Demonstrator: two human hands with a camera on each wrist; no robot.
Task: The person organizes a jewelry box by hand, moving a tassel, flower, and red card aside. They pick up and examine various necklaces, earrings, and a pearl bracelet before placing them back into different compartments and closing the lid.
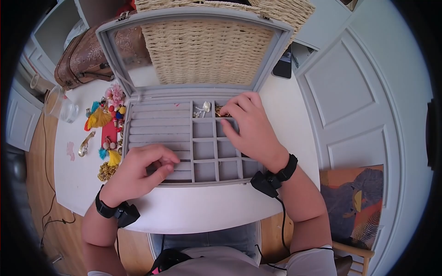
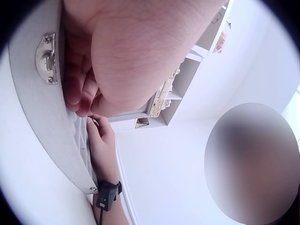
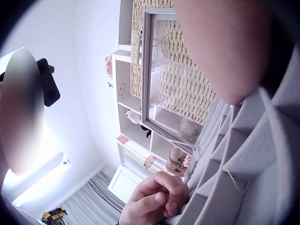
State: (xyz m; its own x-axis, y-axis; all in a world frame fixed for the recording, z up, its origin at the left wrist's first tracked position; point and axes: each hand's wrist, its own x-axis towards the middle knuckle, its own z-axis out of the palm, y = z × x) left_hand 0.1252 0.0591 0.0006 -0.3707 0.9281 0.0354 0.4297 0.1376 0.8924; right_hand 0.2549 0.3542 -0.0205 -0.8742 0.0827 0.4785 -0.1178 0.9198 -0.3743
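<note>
A grey jewelry box (image 1: 159,183) lies on the white table with its glass lid (image 1: 207,50) raised. My right hand (image 1: 251,126) reaches into the back compartments on the right side; its fingertips touch gold jewelry (image 1: 218,111) there, with the thumb apart at a divider. One compartment to the left holds a white pearl piece (image 1: 201,109). My left hand (image 1: 145,170) hovers over the front of the padded ring rolls (image 1: 159,121), fingers loosely curled around nothing. In the right wrist view, a thin yellow-green strand (image 3: 232,179) shows in a compartment.
Left of the box lie tasselled and beaded jewelry (image 1: 99,118), a gold hair clip (image 1: 86,143) and a gold chain (image 1: 107,171). A clear cup (image 1: 69,112) and a brown case (image 1: 99,50) stand behind them. A phone (image 1: 282,64) is at the back right, beside a woven basket (image 1: 299,16).
</note>
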